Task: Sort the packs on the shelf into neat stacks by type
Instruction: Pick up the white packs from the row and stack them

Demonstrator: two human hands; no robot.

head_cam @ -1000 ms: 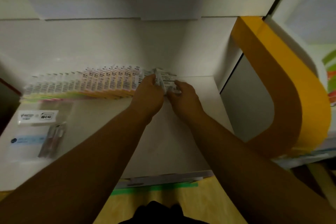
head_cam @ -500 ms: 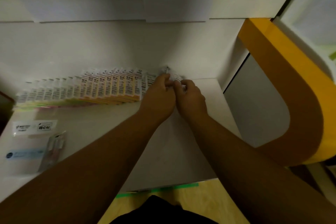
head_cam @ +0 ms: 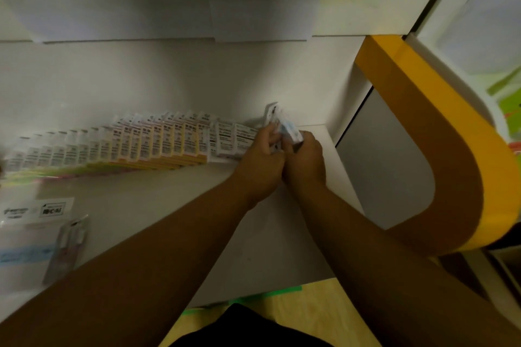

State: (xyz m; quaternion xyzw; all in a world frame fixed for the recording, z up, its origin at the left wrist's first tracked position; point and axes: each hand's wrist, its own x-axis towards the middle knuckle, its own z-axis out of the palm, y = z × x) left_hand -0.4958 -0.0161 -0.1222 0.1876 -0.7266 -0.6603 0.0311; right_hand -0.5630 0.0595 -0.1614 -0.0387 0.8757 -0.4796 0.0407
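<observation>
Both hands (head_cam: 282,160) clasp blurred packs (head_cam: 284,127), labels unreadable.

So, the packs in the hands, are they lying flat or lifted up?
Lifted up. Both hands, left and right, hold the small bundle of packs on edge above the shelf.

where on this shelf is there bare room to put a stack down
Bare shelf lies in front of the row of packs, between the clear bags at left and the forearms. The back edge is crowded by the row; both hands fill the right corner.
</observation>
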